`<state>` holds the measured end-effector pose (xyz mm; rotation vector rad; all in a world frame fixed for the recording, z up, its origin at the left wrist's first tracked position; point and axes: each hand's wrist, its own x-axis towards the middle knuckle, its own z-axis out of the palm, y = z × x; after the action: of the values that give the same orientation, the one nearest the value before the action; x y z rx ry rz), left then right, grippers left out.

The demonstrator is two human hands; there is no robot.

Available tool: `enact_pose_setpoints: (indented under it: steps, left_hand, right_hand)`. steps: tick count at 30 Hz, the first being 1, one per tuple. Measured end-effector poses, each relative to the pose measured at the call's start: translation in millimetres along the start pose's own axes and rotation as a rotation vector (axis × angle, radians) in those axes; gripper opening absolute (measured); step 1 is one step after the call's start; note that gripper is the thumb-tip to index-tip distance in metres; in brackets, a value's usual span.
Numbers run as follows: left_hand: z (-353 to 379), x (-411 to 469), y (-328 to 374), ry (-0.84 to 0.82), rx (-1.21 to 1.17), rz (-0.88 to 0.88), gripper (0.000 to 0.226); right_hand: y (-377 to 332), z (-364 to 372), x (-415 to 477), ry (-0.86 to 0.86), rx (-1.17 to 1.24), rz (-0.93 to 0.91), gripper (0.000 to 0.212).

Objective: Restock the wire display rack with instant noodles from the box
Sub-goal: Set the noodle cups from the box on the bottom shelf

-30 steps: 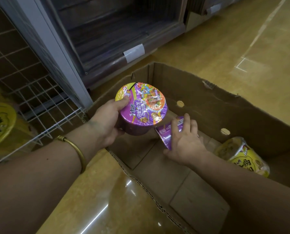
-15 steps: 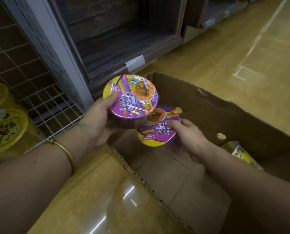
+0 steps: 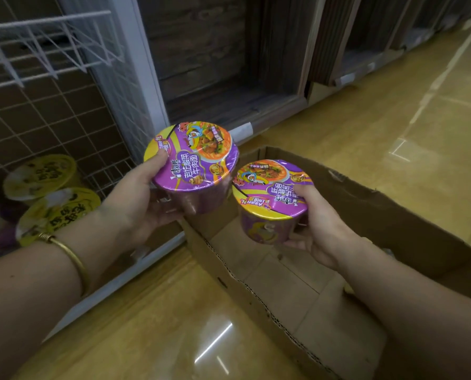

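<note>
The fingers of the left hand curl under a purple noodle bowl, with the thumb pressed on the rim of its lid; the fingers of the right hand wrap round a second purple bowl, with the thumb laid on its lid; both bowls are gripped firmly, lids up, held in the air just beside each other over the far left corner of the cardboard box. Neither bowl has reached the wire rack off to the left, so this pair is picked but not yet shelved; two yellow-lidded bowls already sit low on the rack. Where the bottom of the box shows, there is only cardboard; the right forearm hides the rest, so I cannot tell how much stock remains; probably little.
</note>
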<state>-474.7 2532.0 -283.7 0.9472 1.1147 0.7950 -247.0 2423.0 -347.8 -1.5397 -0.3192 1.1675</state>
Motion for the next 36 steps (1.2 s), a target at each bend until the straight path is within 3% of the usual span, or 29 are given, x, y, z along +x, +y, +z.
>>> enact_pose_setpoints:
  steps: [14,25,36]
  left_hand:
    - [-75,-47,30,0.166,-0.025,0.031,0.033]
    - [-188,-87,32,0.322,-0.084,0.047,0.037]
    - [-314,-132,15,0.581,-0.277,0.042,0.056]
  right_hand:
    - [-41,60,-51,-0.126,-0.011,-0.128,0.031]
    - [-23,176,-83,-0.302,-0.114,-0.087,0.04]
    - [19,302,-120,-0.484,-0.192,0.018,0.03]
